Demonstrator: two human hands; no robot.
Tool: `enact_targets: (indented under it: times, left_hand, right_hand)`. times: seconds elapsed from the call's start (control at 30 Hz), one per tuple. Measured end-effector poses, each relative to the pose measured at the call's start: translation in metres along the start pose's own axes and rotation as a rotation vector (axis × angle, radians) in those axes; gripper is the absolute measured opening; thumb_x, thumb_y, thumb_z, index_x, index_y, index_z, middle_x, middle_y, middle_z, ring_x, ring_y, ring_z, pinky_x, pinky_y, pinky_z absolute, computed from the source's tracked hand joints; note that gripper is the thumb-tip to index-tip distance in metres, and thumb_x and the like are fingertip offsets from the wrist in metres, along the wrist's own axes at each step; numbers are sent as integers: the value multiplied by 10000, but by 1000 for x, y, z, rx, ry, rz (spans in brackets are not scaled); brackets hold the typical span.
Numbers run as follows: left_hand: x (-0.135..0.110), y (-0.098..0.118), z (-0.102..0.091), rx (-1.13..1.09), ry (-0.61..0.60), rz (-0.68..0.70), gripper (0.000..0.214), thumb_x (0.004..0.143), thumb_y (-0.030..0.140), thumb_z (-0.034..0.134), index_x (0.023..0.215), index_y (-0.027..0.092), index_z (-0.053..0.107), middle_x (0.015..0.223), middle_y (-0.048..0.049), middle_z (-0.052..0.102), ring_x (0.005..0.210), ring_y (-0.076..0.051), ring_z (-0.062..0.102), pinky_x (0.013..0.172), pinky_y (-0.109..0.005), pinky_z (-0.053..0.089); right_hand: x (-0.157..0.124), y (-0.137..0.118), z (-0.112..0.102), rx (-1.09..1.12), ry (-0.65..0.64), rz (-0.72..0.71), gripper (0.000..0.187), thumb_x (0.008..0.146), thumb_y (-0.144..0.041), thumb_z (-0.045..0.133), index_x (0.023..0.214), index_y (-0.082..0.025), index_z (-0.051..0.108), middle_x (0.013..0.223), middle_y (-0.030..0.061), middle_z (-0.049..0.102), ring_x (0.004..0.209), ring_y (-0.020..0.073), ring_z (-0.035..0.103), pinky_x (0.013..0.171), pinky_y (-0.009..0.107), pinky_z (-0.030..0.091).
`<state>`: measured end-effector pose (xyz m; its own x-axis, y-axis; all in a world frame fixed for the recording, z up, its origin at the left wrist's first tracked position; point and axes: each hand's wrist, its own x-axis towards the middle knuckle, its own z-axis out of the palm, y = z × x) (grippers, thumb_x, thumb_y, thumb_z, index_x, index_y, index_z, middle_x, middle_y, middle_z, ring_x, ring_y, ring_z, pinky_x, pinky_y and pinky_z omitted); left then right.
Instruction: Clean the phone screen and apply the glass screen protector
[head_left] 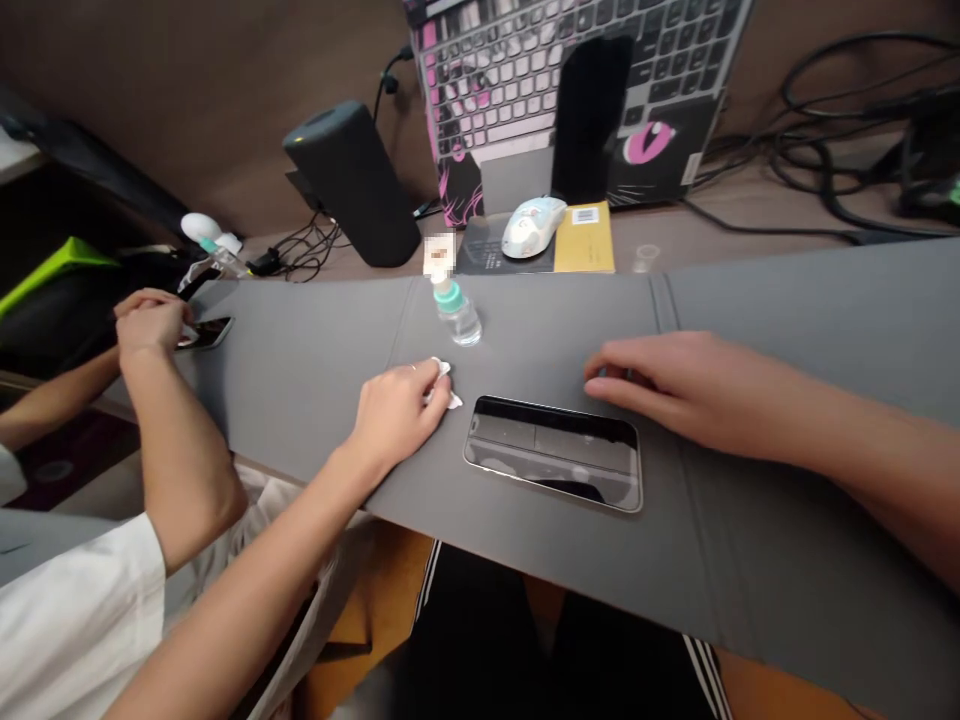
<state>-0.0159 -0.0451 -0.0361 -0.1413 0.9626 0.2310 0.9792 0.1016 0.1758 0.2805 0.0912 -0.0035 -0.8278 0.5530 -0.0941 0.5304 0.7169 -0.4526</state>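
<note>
My left hand [397,408] rests on the grey desk mat, its fingers closed on a crumpled white tissue [454,400]. Just right of it lies a smartphone [555,452], face up with a dark, glossy screen that has pale smudges. My right hand [637,375] is off the phone's upper right corner, thumb and fingers slightly apart and holding nothing. Behind my left hand stands a small clear spray bottle [460,318] with a teal collar and some liquid inside.
A laptop [517,110] stands at the back, with a white mouse [533,226] and a yellow envelope [584,238] before it. Left of these leans a black box-shaped device [352,185]. Another person's hands [154,322] are over a phone [206,332]. Cables [817,140] lie at right.
</note>
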Motion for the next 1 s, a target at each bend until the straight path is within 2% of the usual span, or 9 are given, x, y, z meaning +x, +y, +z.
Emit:
enact_targets:
  times: [0.1, 0.2, 0.33, 0.47, 0.57, 0.67, 0.8, 0.9, 1.0]
  left_hand:
    - [1, -3, 5, -65, 13, 8, 350, 1012, 386, 504, 713, 241, 391, 622, 17, 533, 597, -166, 488, 578, -297, 244]
    - [0, -4, 5, -130, 43, 29, 350, 1042, 398, 490, 740, 243, 405, 631, 26, 534, 591, -161, 484, 587, -299, 283]
    - [1, -8, 4, -192, 30, 166, 277, 1068, 332, 457, 810, 236, 487, 752, 6, 610, 687, -170, 554, 629, -311, 360]
    - [0, -7, 0, -214, 4, 386, 309, 1118, 337, 379, 903, 224, 570, 848, -20, 647, 803, -188, 612, 721, -329, 465]
    - [1, 4, -2, -209, 46, 542, 492, 1105, 618, 407, 1026, 193, 643, 904, -59, 677, 809, -225, 616, 739, -379, 484]
    - [18, 26, 1, -236, 147, 672, 850, 897, 929, 515, 1218, 156, 660, 1023, -120, 702, 861, -279, 623, 775, -440, 493]
    - [58, 63, 15, -374, 285, 761, 1095, 807, 983, 579, 1552, 190, 459, 1312, -175, 645, 1137, -339, 630, 979, -509, 518]
    - [74, 78, 32, -635, 356, 693, 1164, 815, 981, 577, 1693, 273, 286, 1509, -187, 523, 1343, -371, 564, 1094, -550, 504]
    - [67, 78, 47, -884, 181, 535, 1195, 832, 929, 640, 1752, 345, 148, 1696, -171, 365, 1481, -376, 505, 1164, -557, 502]
  right_hand:
    - [-2, -13, 16, -21, 91, -109, 698, 1006, -787, 445, 1277, -208, 725, 1044, 126, 773, 905, 308, 728, 729, 422, 539]
    - [-6, -32, 38, -196, 188, -281, 960, 945, -835, 561, 1502, -55, 612, 1111, 199, 733, 974, 360, 705, 773, 481, 578]
    - [-6, -44, 50, -215, 182, -290, 816, 975, -569, 670, 1577, -36, 530, 1153, 196, 713, 1011, 339, 680, 838, 470, 589]
    - [-3, -38, 41, -128, 154, -220, 791, 884, -508, 732, 1531, -78, 585, 1155, 184, 697, 1047, 352, 675, 860, 480, 594]
    - [-5, -26, 29, -103, 186, -210, 712, 859, -501, 741, 1451, -115, 649, 1147, 174, 683, 1062, 353, 669, 870, 485, 594]
    - [-9, -9, 13, -82, 239, -200, 657, 854, -525, 736, 1397, -160, 677, 1185, 164, 671, 1106, 352, 650, 922, 509, 580]
    - [-16, 7, -8, -73, 341, -197, 566, 863, -542, 752, 1308, -194, 705, 1215, 147, 654, 1137, 333, 626, 962, 502, 559]
    - [-20, 11, -14, -18, 461, -225, 520, 859, -475, 787, 1287, -188, 711, 1196, 135, 655, 1107, 305, 636, 934, 465, 571]
    - [-19, 9, -8, 74, 496, -175, 398, 894, -380, 761, 1241, -186, 741, 1134, 110, 681, 1049, 267, 672, 903, 416, 593]
